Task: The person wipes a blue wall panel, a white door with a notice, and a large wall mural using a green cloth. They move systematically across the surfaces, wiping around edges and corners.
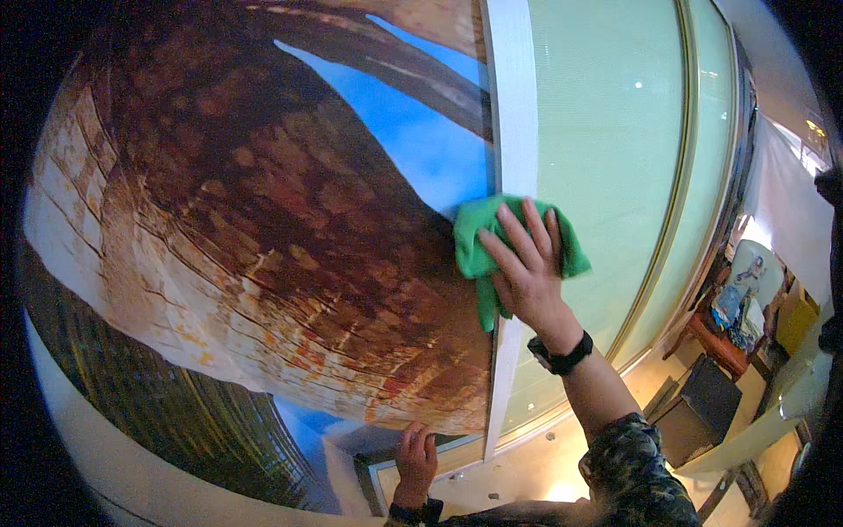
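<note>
My right hand (527, 270) presses a green cloth (481, 237) with spread fingers. The cloth lies across the edge of a large printed picture panel (296, 217) and the white upright frame (517, 118) beside it, one end hanging down. A black band is on that wrist. Lower down, my left hand (416, 454) touches the lower edge of the picture with its fingertips; whether it grips the edge I cannot tell. The picture shows brown, bark-like texture and blue sky. To the right of the frame stands a pale green glass panel (606, 145).
A gold-coloured trim strip (672, 224) runs down between the glass panels. At the right are a wooden chair (718, 346) with cloths on it, an open cardboard box (691, 415) and a white sheet (790, 191). Small bits lie on the pale floor (527, 464).
</note>
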`<act>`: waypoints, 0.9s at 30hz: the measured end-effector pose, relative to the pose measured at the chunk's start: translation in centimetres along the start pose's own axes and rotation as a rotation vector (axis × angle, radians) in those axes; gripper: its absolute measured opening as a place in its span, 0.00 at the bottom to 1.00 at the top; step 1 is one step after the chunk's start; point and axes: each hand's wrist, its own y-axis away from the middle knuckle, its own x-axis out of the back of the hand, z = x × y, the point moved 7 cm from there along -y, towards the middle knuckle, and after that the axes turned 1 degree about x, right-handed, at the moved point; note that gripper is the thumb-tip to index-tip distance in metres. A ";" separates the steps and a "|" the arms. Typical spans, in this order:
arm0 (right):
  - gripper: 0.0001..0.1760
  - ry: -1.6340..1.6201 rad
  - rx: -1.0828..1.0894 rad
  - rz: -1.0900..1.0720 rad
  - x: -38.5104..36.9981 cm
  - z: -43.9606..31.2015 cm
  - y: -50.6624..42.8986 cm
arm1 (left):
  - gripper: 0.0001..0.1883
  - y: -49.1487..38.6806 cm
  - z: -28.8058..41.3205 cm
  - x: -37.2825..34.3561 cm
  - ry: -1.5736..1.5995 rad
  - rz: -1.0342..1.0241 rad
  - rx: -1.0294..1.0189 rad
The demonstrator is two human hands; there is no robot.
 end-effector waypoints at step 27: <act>0.34 -0.411 0.089 0.255 0.2 4.3 2.9 | 0.32 -25.7 25.2 2.4 -0.452 0.469 -0.708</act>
